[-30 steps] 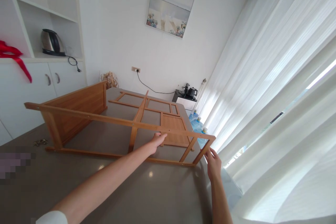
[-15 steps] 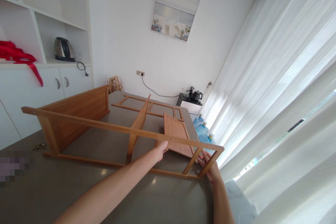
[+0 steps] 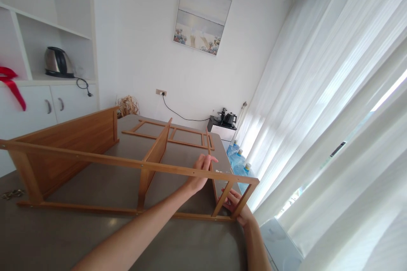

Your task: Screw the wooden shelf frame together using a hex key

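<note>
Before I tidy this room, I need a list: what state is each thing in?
Right panel: on edge, left hand gripping
Near frame: on edge
Other panels: on edge
Far frame: flat
Hardware: loose, heaped
Shelf kettle: upright, unplugged
Cupboard doors: shut
Curtain: drawn, slightly gapped
Wall socket: plug inserted
Bottles: upright

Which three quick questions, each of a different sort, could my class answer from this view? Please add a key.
1. What is between the left hand and the right hand?
A) a kettle
B) a thin wooden panel
C) a water bottle

2. True or false: the right hand is nearer the curtain than the left.

3. Fill in: the small loose parts lie on the ____.

Key: 1. B; 2. true; 3. table.
</note>
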Demonstrator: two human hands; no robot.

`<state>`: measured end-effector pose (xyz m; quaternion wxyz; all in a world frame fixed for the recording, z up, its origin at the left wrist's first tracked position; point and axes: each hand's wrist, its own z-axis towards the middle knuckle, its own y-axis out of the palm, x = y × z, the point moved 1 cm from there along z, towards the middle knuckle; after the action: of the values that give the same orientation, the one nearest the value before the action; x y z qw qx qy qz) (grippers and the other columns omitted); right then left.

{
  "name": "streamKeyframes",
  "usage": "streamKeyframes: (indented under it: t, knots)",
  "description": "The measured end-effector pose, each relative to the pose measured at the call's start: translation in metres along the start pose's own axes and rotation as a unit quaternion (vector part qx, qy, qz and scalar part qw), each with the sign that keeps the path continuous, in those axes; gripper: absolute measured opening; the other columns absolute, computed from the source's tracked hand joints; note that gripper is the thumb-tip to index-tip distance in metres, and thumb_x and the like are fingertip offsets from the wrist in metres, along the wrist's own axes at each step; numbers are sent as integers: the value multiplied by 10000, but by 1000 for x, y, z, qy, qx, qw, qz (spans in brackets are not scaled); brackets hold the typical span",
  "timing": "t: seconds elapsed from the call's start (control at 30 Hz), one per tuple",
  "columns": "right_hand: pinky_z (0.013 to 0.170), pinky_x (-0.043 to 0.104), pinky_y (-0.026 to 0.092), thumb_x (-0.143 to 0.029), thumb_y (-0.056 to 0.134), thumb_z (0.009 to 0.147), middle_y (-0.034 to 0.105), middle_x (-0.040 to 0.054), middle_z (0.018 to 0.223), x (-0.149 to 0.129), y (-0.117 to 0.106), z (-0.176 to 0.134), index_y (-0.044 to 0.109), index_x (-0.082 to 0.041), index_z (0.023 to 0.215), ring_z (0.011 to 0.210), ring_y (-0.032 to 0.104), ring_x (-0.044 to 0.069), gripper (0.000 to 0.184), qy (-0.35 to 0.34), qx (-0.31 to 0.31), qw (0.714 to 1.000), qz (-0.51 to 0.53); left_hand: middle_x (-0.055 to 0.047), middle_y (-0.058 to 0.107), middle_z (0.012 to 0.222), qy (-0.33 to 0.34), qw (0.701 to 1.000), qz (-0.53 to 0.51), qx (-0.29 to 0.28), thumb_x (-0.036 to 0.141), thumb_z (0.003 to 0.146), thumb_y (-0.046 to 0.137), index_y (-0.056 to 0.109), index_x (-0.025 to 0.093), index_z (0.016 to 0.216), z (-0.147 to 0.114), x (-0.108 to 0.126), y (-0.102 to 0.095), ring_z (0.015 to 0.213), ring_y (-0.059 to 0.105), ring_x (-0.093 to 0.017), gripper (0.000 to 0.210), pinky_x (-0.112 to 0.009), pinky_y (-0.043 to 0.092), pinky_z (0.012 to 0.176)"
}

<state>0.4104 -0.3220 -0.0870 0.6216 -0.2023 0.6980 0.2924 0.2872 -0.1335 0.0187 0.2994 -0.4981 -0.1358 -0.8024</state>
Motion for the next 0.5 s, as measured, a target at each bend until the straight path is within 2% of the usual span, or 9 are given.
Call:
streamKeyframes:
  t: [0.1,0.23,0.33,0.4,0.47,0.5]
  knots:
    - [696,386,600,-603,868,605,654,24,628,0,2,1,758,-185,837,629,682,198,490,-5,9,1000,-13,-61,609,811,36,999,34,-5,630,1010,261,660,203,776,15,1,10,805,584,-195,630,-349,482,880]
    - [740,400,608,-610,871,585,666,14,645,-2,4,4,750,-179,872,626,673,182,532,-38,64,997,-18,-51,576,714,80,995,64,-18,566,1032,231,562,206,625,27,9,25,718,551,-174,637,-339,476,834]
    - [772,409,611,-636,847,595,674,12,662,-12,0,4,724,-175,873,675,689,200,552,-86,147,985,-16,-48,566,713,109,991,73,-38,539,1038,235,552,204,594,30,16,32,720,555,-165,640,-321,465,814]
    - [802,403,609,-647,830,601,697,24,715,-24,-6,-2,711,-168,870,728,700,211,563,-124,219,968,-16,-44,558,717,123,988,79,-49,540,1038,245,566,201,595,31,19,35,723,556,-159,643,-309,461,804]
    - [820,388,598,-648,809,629,728,35,786,-42,-11,-13,711,-162,995,806,711,232,617,-164,308,937,-19,-39,553,714,132,986,82,-62,544,1036,253,588,200,604,31,20,37,715,557,-154,646,-299,461,789]
    - [844,384,587,-655,765,695,732,32,792,-52,-13,-21,697,-164,1082,843,712,236,629,-183,357,916,-22,-37,553,713,136,985,83,-69,545,1036,259,598,199,609,31,19,38,707,558,-152,645,-296,461,780]
